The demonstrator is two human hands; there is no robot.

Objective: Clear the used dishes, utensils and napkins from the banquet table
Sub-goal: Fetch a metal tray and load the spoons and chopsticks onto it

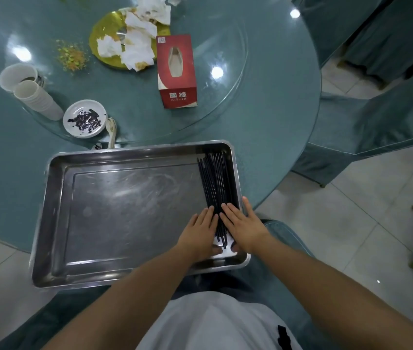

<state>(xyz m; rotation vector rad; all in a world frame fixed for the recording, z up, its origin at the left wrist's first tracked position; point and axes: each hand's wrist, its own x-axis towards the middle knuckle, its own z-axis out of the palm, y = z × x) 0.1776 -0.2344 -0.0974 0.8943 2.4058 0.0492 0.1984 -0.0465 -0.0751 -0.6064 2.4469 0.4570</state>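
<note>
Far left on the glass turntable: stacked paper cups lying tipped on their side, liable to roll if the turntable gets spun or nudged. Just right of them, a small white dish with dark scraps, and a white spoon poking out toward the steel tray, easily knocked by sliding the tray forward. Further back, a gold plate heaped with soiled napkins, light enough to spill off when lifted; loose crumbs beside it. A red tissue box close by. Nearer, the tray overhanging the table edge, at risk of tilting under downward pressure on its near rim. Left hand and right hand flat, fingers straight and released, pressing from both sides against the bundle of black chopsticks in the tray's right end; uneven squeezing likely to fan or scatter the sticks, or send some over the low wall.
</note>
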